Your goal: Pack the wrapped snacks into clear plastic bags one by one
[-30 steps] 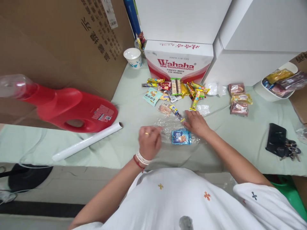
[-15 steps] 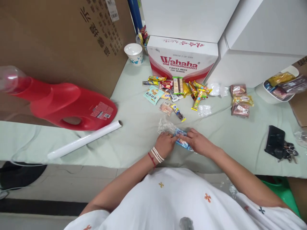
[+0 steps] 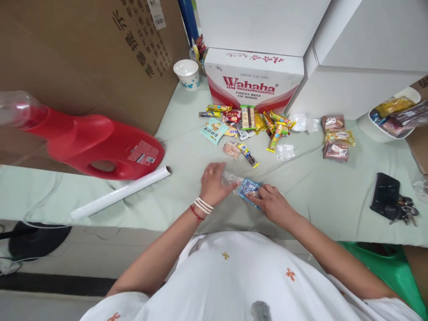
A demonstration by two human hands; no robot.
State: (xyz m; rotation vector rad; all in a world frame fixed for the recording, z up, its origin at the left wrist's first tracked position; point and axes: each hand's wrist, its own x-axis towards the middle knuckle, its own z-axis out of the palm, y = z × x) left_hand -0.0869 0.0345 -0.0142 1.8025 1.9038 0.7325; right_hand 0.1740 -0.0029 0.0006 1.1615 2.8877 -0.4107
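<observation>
On the table just in front of me lies a small blue snack packet (image 3: 248,189) inside a clear plastic bag (image 3: 231,178), whose loose end points left. My right hand (image 3: 274,204) is closed at the packet's right end, thumb and curled fingers pressing it to the cloth. At the bag's left end is my left hand (image 3: 214,185), fingers stretched out and thumb apart, its thumb tip by the clear plastic. Whether that thumb touches the plastic I cannot tell. Just beyond the bag are a pinkish packet (image 3: 231,149) and a dark bar with yellow ends (image 3: 248,156).
Several wrapped snacks (image 3: 248,118) lie before a Wahaha carton (image 3: 254,80). At left are a red jug (image 3: 110,142) and a white roll (image 3: 122,192); a paper cup (image 3: 187,75) stands behind. Stacked brown packets (image 3: 336,151), a filled white tub (image 3: 381,127) and a phone (image 3: 385,194) with keys are right.
My left hand has moved left off the packet and its fingers have spread. More of the blue packet shows. My right hand remains on it, slightly lower.
</observation>
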